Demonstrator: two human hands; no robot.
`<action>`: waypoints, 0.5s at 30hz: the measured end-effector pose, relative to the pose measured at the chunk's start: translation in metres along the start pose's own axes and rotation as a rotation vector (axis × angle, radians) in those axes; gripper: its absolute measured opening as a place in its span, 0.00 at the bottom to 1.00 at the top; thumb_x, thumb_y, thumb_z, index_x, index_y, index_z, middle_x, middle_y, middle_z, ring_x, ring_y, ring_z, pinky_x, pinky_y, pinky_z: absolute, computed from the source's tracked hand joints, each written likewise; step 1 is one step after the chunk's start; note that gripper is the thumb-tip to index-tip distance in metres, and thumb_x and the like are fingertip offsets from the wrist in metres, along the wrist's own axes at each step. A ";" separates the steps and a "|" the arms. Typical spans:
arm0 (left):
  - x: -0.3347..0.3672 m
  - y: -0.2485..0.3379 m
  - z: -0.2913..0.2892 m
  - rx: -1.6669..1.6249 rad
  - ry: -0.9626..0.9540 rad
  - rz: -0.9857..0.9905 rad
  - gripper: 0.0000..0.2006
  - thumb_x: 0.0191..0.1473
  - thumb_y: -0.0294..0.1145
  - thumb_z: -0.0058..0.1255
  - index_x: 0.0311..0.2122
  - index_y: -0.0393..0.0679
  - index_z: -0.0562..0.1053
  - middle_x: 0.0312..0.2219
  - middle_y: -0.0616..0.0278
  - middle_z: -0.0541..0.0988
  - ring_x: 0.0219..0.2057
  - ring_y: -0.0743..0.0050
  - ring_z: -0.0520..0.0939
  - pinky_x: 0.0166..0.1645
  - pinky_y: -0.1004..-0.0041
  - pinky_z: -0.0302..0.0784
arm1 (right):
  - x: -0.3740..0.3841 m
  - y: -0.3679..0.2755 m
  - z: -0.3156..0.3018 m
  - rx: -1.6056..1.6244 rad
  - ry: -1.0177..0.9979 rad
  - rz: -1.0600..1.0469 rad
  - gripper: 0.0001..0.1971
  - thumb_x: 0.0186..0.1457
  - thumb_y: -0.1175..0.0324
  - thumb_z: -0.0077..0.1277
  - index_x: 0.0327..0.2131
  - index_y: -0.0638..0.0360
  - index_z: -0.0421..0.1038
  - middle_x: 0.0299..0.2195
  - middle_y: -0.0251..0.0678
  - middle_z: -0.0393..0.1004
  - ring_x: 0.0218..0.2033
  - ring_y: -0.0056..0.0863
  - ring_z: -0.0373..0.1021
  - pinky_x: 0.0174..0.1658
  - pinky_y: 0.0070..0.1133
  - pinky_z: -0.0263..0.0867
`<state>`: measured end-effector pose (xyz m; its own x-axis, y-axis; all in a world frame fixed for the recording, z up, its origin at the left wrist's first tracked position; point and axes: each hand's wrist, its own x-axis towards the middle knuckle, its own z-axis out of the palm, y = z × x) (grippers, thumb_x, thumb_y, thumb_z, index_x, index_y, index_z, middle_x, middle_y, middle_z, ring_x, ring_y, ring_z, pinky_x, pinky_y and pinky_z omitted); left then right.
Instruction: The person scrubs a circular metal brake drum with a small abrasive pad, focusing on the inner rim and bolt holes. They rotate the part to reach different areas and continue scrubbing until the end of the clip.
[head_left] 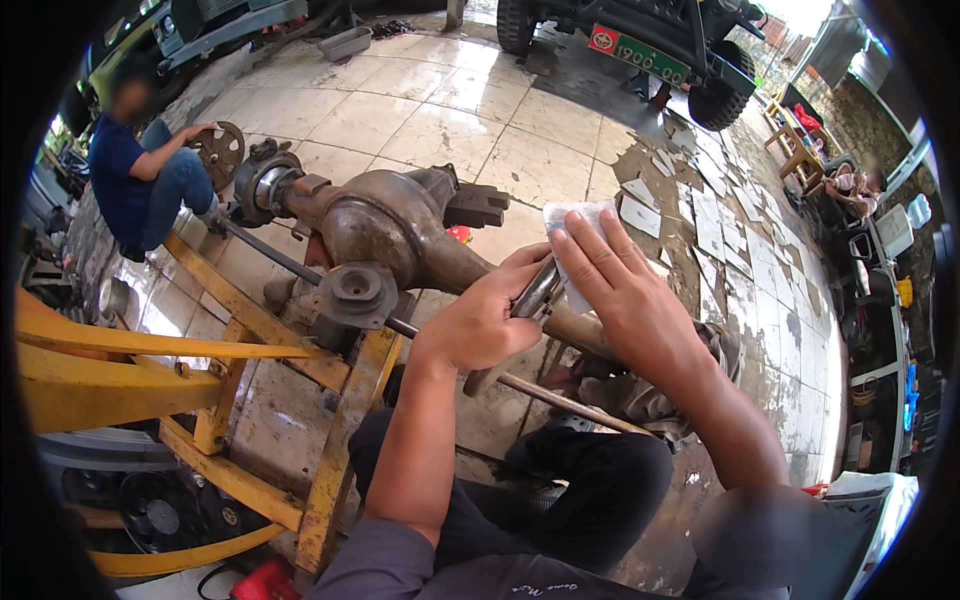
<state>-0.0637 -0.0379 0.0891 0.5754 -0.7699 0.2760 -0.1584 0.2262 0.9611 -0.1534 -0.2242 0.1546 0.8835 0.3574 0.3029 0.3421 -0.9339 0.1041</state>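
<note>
My left hand (488, 318) is closed around a short metal cylinder (540, 290) with a shiny worn surface. A round metal flange (487, 376) shows just below that hand; whether it belongs to the cylinder I cannot tell. My right hand (625, 272) lies over the cylinder's upper side, fingers extended and close together. Beneath its fingers is a pale white-and-blue sheet (562, 215), paper or cloth, pressed against the metal. A large rusty axle housing (385, 225) stretches behind both hands. Below them a long steel shaft (570, 402) runs diagonally.
A yellow metal frame (345, 430) stands at the left, with a bolted hub-like part (357, 290) on it. Crumpled grey-brown cloth (650, 390) lies to the right. Far left, a crouching person (140, 180) holds a spoked disc (218, 158). Broken tiles (710, 230) cover the floor beyond my right hand.
</note>
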 end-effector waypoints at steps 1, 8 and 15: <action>0.000 0.001 -0.002 0.037 -0.002 0.019 0.35 0.43 0.17 0.45 0.63 0.31 0.63 0.61 0.48 0.66 0.64 0.55 0.66 0.67 0.66 0.59 | 0.003 -0.002 0.002 -0.003 0.001 0.006 0.34 0.51 0.78 0.50 0.64 0.61 0.59 0.65 0.46 0.60 0.64 0.59 0.57 0.63 0.43 0.61; 0.001 0.001 -0.003 0.040 -0.007 0.025 0.36 0.42 0.17 0.45 0.63 0.32 0.64 0.61 0.49 0.66 0.64 0.56 0.66 0.67 0.66 0.60 | 0.013 -0.001 0.005 -0.026 -0.002 0.009 0.33 0.51 0.78 0.50 0.64 0.61 0.60 0.65 0.46 0.59 0.64 0.59 0.57 0.63 0.43 0.61; 0.002 0.005 -0.005 0.090 -0.057 -0.002 0.36 0.42 0.17 0.46 0.63 0.33 0.64 0.61 0.49 0.66 0.64 0.55 0.66 0.67 0.65 0.59 | 0.020 -0.002 0.004 -0.012 0.007 0.013 0.33 0.50 0.79 0.51 0.63 0.61 0.61 0.64 0.46 0.60 0.63 0.59 0.58 0.62 0.42 0.62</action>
<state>-0.0596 -0.0357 0.0940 0.5296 -0.8035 0.2719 -0.2303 0.1724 0.9577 -0.1353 -0.2152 0.1566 0.8853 0.3454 0.3112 0.3269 -0.9384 0.1115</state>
